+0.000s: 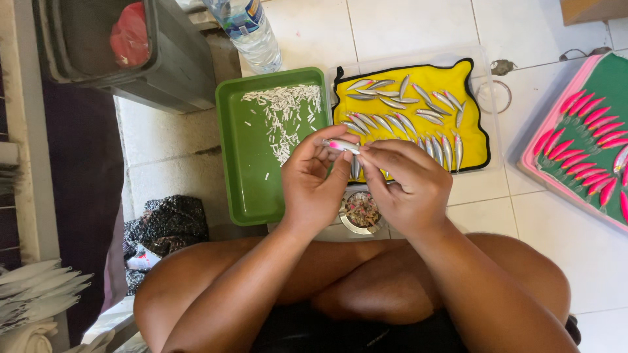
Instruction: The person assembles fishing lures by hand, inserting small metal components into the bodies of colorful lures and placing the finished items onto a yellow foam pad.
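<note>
Mid-frame, both hands pinch a small silver lure (343, 146): left hand (318, 180) steadies it, right hand (407, 186) works its end, perhaps fitting something; a firm, still hold seems best.

A small home workshop for fishing lures, set up on a white tiled floor (405, 26): trays hold rows of silver lure bodies (402, 121), pink-painted lures (589, 150) and loose white parts (284, 111).

1 clear plastic water bottle (250, 29) stands at the top, by the green tray. Its label (241, 14) is blue and white.
</note>
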